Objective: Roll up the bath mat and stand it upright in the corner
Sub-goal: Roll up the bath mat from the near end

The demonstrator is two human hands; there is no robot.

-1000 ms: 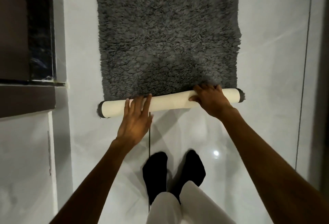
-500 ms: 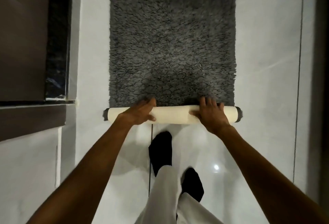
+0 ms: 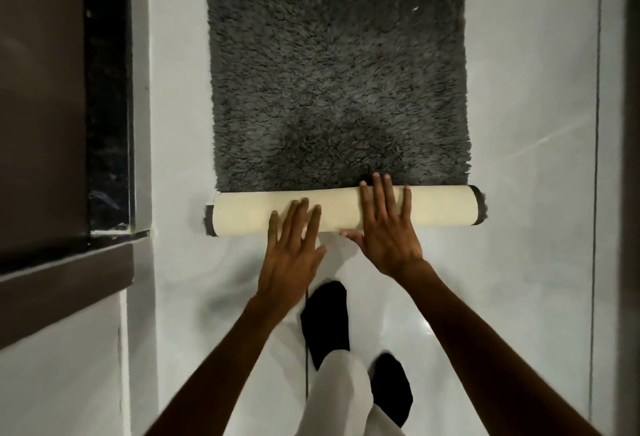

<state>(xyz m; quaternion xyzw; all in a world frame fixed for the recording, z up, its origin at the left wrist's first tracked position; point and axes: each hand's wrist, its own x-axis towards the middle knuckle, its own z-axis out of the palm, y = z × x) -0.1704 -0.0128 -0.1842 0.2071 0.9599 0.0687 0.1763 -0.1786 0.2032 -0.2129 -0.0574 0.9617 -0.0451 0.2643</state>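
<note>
A shaggy grey bath mat [image 3: 339, 78] lies flat on the white tiled floor. Its near end is wound into a cream-backed roll [image 3: 446, 207] lying crosswise, with grey fringe showing at both ends. My left hand [image 3: 294, 248] is flat and open, fingers spread, fingertips resting on the roll left of its middle. My right hand [image 3: 386, 227] is also flat with spread fingers, palm pressed on top of the roll near its middle, fingertips reaching the grey pile.
A dark brown cabinet or door frame [image 3: 41, 106] with a black glossy strip [image 3: 107, 96] stands along the left. White glossy floor tiles [image 3: 533, 297] spread to the right. My black-socked feet [image 3: 327, 321] and white trouser leg [image 3: 339, 397] are just behind the roll.
The roll has grown thicker and moved further along the mat. Both hands went from curled over the roll to flat with fingers spread. My feet stepped forward.
</note>
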